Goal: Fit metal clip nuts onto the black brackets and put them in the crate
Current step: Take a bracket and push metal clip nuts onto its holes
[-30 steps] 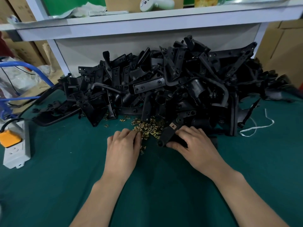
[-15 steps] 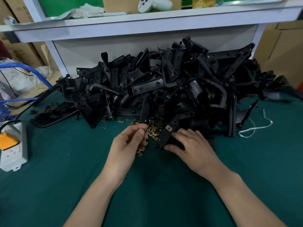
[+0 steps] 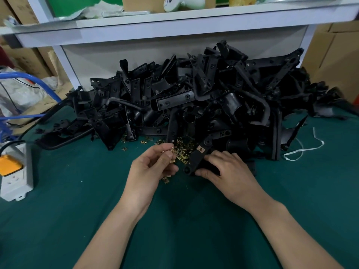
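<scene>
One clip nut (image 3: 173,150) pinched in left hand (image 3: 149,169), just left of bracket (image 3: 196,160) gripped by right hand (image 3: 229,171), near side of bracket heap (image 3: 194,98). Step: fitting. Next likely: align nut, slide onto bracket edge. Crate not in view.

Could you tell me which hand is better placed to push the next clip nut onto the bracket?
Left. The left hand pinches a clip nut just beside the bracket, while the right hand is busy gripping that bracket.
</scene>
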The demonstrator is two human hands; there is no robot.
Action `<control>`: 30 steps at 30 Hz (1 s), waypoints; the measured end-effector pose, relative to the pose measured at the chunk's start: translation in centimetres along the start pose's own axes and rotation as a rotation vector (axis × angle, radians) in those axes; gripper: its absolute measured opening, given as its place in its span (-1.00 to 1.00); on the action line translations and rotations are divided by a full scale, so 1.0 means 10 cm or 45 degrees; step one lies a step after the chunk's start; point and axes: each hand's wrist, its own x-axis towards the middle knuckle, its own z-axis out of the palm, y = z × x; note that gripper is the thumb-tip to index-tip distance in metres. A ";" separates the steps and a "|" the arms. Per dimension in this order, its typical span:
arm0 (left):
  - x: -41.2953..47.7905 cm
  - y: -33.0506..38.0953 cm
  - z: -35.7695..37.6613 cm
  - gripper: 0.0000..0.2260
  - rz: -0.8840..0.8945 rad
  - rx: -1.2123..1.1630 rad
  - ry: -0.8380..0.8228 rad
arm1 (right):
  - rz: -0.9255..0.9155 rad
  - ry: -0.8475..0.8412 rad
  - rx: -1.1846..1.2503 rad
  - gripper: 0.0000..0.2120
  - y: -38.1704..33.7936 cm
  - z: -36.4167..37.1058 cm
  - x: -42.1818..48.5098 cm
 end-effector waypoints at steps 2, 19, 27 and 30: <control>0.00 -0.01 0.00 -0.85 -0.020 -0.001 -0.027 | -0.003 -0.004 -0.003 -0.22 0.00 0.00 0.00; 0.00 -0.07 0.11 -0.83 -0.197 -0.124 -0.032 | -0.014 0.039 0.010 -0.38 0.01 0.03 -0.01; 0.01 -0.10 0.14 -0.77 -0.233 -0.091 -0.062 | -0.072 0.066 0.028 -0.52 0.00 0.02 -0.02; 0.01 -0.10 0.13 -0.73 -0.224 -0.131 -0.049 | -0.064 0.041 0.030 -0.41 0.00 0.01 -0.02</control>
